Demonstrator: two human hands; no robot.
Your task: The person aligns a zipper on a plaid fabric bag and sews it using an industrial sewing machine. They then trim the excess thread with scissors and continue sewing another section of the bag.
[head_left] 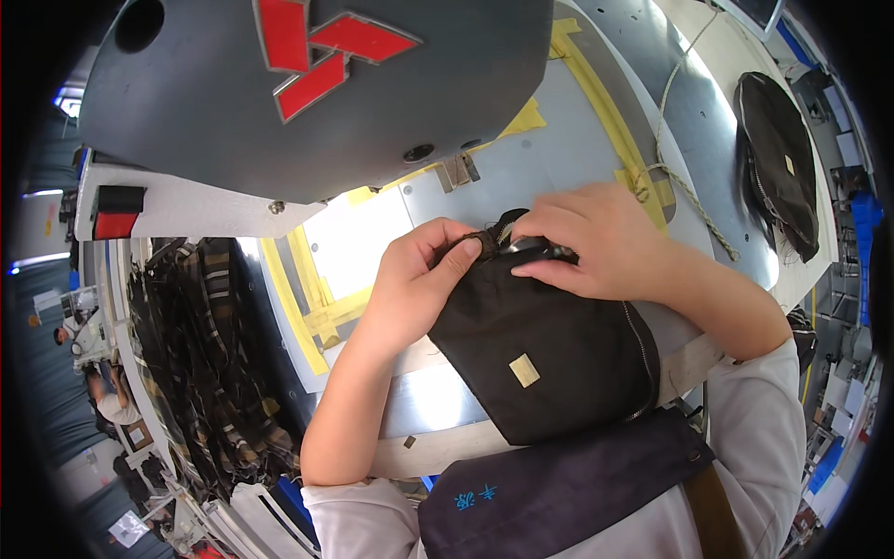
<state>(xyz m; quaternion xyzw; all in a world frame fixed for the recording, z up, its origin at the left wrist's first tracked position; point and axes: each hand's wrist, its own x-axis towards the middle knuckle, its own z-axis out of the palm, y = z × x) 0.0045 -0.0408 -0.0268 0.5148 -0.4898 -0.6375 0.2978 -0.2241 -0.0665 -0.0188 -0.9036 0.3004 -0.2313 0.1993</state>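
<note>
Dark cloth lies right of centre in the frame; the left hand pinches its top edge, the right hand grips a black tool. Best hold that edge taut, tool tip clear of the weave.

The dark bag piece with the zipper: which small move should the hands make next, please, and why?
Perhaps the right hand should bring its dark, shiny tool slightly nearer the top edge of the dark bag piece: the left hand pinches that edge, and the tool sits just beside it. Its exact kind is partly hidden.
</note>
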